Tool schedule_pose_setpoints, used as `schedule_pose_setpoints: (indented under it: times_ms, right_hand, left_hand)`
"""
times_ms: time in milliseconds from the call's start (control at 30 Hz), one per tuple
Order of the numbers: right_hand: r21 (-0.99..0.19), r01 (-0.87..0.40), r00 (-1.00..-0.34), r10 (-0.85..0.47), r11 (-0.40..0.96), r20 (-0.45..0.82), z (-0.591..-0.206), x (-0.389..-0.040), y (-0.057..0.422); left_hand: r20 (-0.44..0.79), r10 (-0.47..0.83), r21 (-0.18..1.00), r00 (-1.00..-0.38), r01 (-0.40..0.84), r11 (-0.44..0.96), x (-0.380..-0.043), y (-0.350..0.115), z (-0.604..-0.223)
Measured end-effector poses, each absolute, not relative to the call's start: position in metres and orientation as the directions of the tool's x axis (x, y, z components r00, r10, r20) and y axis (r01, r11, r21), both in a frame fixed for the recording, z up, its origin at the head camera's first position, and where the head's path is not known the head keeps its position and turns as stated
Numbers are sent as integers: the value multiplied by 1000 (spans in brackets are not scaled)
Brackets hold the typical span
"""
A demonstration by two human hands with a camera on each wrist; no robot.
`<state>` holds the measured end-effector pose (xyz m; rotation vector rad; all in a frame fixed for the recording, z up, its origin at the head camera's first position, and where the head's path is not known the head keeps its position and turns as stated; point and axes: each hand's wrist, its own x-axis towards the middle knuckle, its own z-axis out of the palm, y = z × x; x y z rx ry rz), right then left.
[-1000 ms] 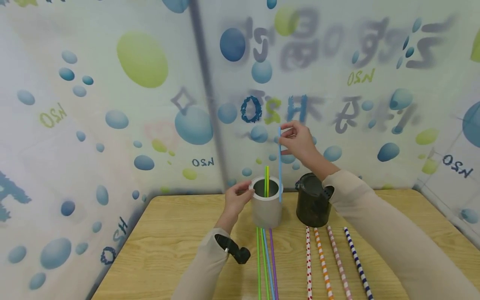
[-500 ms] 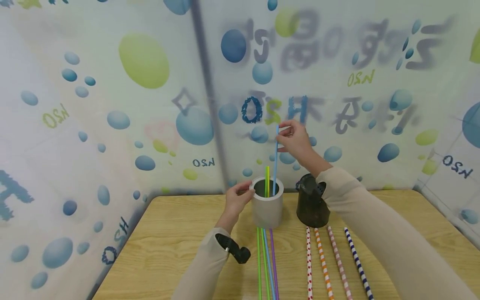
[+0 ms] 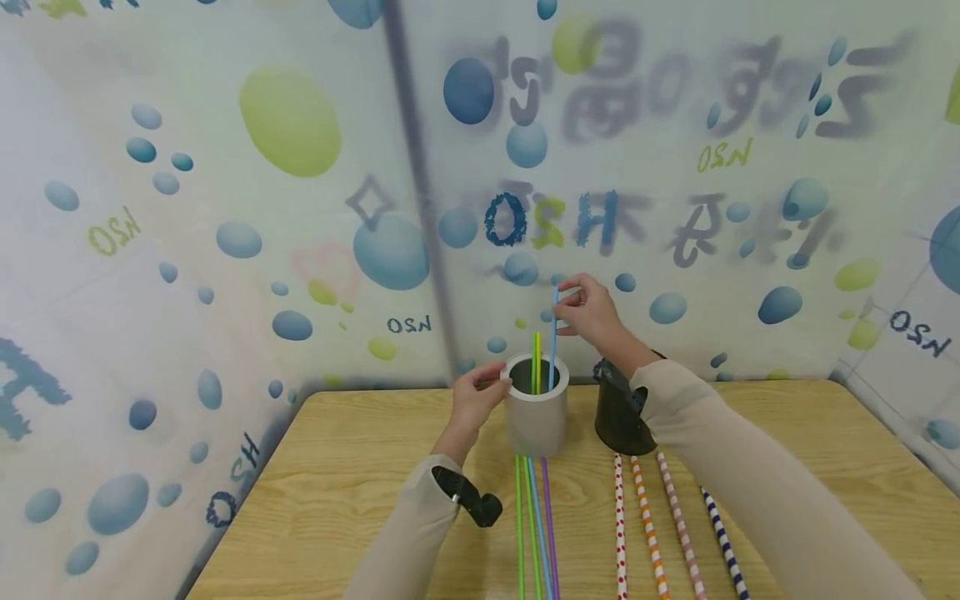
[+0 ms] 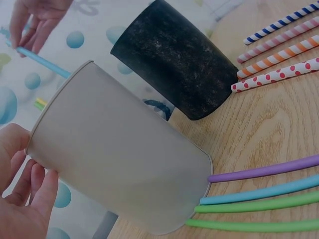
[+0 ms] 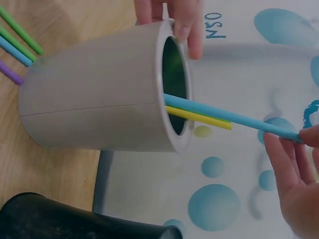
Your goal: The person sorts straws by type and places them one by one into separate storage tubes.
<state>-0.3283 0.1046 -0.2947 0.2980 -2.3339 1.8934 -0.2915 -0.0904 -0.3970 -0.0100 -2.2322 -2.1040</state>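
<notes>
My right hand (image 3: 590, 312) pinches a light blue straw (image 5: 241, 119) near its upper end. The straw's lower part passes through the mouth of a grey cylindrical cup (image 3: 537, 425), and its bottom end is hidden inside. Beside it in the cup stand a yellow straw (image 5: 219, 123) and a green straw (image 3: 534, 362). At the left side of the rim, my left hand (image 3: 474, 402) grips the cup between thumb and fingers, as the left wrist view (image 4: 25, 184) also has it. The cup stands upright on the wooden table (image 3: 360, 483).
Right of the grey cup is a black cup (image 3: 621, 417), partly behind my right forearm. Plain green, blue and purple straws (image 3: 548, 525) lie before the grey cup. Striped and dotted paper straws (image 3: 648, 525) lie before the black one. A printed curtain (image 3: 300, 250) hangs behind.
My right hand has brought the blue straw left from the cup's outer right side to over its mouth, then lowered it inside. My left hand stays at the rim.
</notes>
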Motion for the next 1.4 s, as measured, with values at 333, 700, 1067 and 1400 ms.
schedule_pose_setpoints:
  times_ms: [333, 700, 1067, 1400]
  right_hand:
    - [-962, -171, -983, -110, 212, 150, -318, -328, 111]
    - [-965, -109, -991, -98, 239, 88, -332, -327, 104]
    - [-950, 14, -998, -55, 313, -32, -340, -329, 92]
    - [-926, 50, -998, -11, 374, -58, -342, -331, 86]
  left_hand:
    - [63, -57, 997, -996, 60, 58, -292, -90, -397]
    - [57, -59, 996, -997, 53, 68, -291, -90, -396]
    - [67, -55, 996, -996, 63, 70, -290, -90, -396]
    - [85, -52, 994, -995, 81, 79, -289, -90, -396]
